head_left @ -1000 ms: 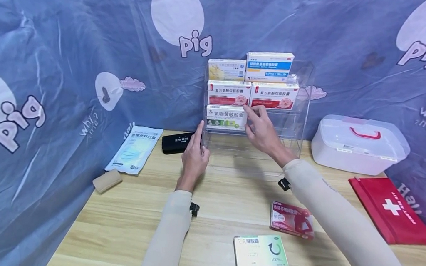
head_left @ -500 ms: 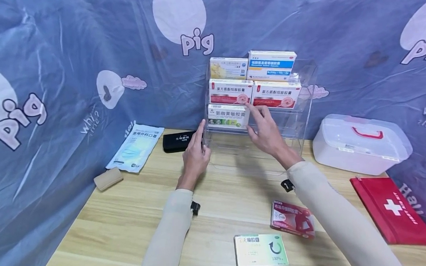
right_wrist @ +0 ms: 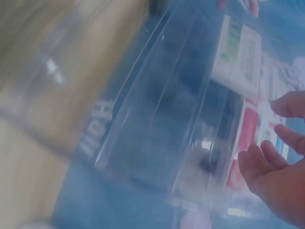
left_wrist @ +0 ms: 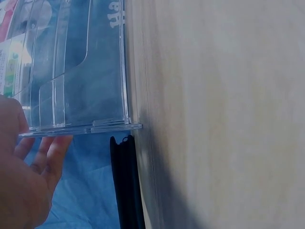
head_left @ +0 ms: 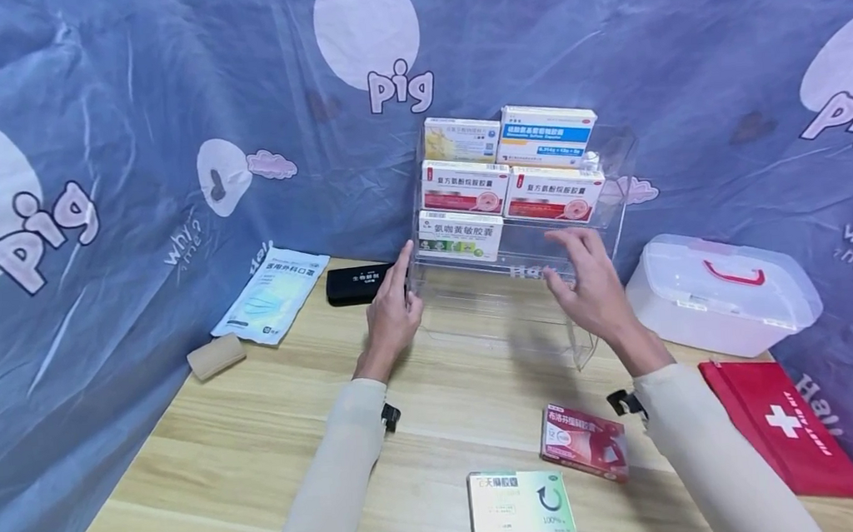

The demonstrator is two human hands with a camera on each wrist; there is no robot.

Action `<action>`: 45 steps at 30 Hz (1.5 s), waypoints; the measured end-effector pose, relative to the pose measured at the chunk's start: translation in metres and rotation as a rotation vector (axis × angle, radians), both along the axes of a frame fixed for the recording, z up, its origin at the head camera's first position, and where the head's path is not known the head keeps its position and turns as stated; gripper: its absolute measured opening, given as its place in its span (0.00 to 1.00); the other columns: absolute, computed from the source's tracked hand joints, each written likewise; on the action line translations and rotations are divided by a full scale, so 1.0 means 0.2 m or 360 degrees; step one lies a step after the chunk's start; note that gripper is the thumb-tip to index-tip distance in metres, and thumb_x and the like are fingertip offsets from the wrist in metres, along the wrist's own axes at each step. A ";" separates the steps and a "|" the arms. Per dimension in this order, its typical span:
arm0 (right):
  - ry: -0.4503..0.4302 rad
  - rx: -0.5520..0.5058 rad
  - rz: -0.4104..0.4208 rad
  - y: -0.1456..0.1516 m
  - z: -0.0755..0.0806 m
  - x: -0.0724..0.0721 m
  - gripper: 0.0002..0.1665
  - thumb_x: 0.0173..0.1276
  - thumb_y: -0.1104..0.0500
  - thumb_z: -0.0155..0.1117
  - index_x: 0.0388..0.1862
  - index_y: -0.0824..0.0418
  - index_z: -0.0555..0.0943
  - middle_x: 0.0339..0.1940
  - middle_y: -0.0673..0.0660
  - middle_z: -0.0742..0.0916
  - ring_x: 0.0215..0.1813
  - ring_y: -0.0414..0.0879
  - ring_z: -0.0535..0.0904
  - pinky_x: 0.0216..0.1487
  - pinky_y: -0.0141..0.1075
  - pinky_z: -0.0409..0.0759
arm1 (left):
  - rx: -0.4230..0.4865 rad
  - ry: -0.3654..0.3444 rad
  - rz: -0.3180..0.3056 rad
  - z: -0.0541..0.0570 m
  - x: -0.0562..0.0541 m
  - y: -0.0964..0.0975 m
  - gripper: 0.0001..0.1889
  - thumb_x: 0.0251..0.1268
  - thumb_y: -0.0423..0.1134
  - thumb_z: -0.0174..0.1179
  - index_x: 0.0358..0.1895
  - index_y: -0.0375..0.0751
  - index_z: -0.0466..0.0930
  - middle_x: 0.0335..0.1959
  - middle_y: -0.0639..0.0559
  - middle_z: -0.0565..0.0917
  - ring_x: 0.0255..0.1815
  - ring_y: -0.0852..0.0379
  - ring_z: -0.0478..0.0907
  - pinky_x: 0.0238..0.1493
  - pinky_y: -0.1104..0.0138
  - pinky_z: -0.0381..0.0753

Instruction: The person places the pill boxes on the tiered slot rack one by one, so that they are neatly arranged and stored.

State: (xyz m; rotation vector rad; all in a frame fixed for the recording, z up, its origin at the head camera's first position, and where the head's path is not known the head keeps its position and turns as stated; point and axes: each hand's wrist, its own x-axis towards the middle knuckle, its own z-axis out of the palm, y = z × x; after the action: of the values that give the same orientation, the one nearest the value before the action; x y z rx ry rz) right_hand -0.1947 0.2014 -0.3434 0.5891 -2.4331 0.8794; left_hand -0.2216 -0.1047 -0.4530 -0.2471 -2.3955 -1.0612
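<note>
A clear acrylic display rack (head_left: 465, 284) stands on the wooden table with medicine boxes on its tiers. My left hand (head_left: 393, 314) rests against the rack's left side, its fingers extended; in the left wrist view, fingertips (left_wrist: 59, 143) touch the outside of the clear side panel. My right hand (head_left: 594, 290) hovers before the rack's lower right part with spread, loosely bent fingers and nothing in them. A white-and-green capsule box (head_left: 462, 236) sits on the tier below two red-and-white boxes (head_left: 465, 188). Above them stand a yellow-and-white box (head_left: 462, 140) and a blue-and-white box (head_left: 547, 134).
A red box (head_left: 583, 443) and a pale green box (head_left: 520, 503) lie on the table in front. Rightward are a white lidded case (head_left: 722, 297) and a red first-aid pouch (head_left: 788, 425). A mask packet (head_left: 271, 296), tan roll (head_left: 216, 358) and black case (head_left: 356, 286) lie left.
My right hand has come away from the white-and-green box and moved right and slightly down. My left hand has stayed at the rack's left side.
</note>
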 end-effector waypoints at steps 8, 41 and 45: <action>-0.0074 0.0187 -0.0056 0.30 -0.03 0.20 0.27 0.68 0.69 0.71 0.66 0.67 0.81 0.60 0.69 0.80 0.51 0.59 0.75 0.53 0.48 0.72 | 0.0010 0.0010 -0.0013 0.00 -0.01 0.01 0.51 0.67 0.26 0.58 0.89 0.68 0.51 0.77 0.47 0.77 0.45 0.41 0.82 0.36 0.50 0.81; -0.0990 0.0650 0.0236 0.68 -0.45 0.73 0.38 0.53 0.44 0.87 0.62 0.49 0.82 0.68 0.64 0.78 0.68 0.63 0.72 0.59 0.59 0.80 | 0.0003 -0.0041 0.0029 0.01 -0.01 0.00 0.51 0.66 0.27 0.57 0.88 0.69 0.51 0.76 0.48 0.78 0.48 0.40 0.83 0.36 0.47 0.82; -0.1006 0.0592 0.0229 0.63 -0.46 0.75 0.42 0.56 0.41 0.84 0.68 0.50 0.80 0.69 0.62 0.78 0.68 0.61 0.72 0.60 0.56 0.82 | 0.0010 -0.0043 0.0027 0.00 -0.01 0.01 0.51 0.65 0.27 0.57 0.88 0.69 0.51 0.76 0.47 0.78 0.45 0.40 0.82 0.35 0.48 0.81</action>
State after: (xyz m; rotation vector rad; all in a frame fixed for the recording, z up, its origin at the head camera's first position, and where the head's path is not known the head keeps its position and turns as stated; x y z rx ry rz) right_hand -0.0444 0.3275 -0.4359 0.7032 -3.2044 0.7490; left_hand -0.2237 -0.1033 -0.4522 -0.2109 -2.4134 -1.0705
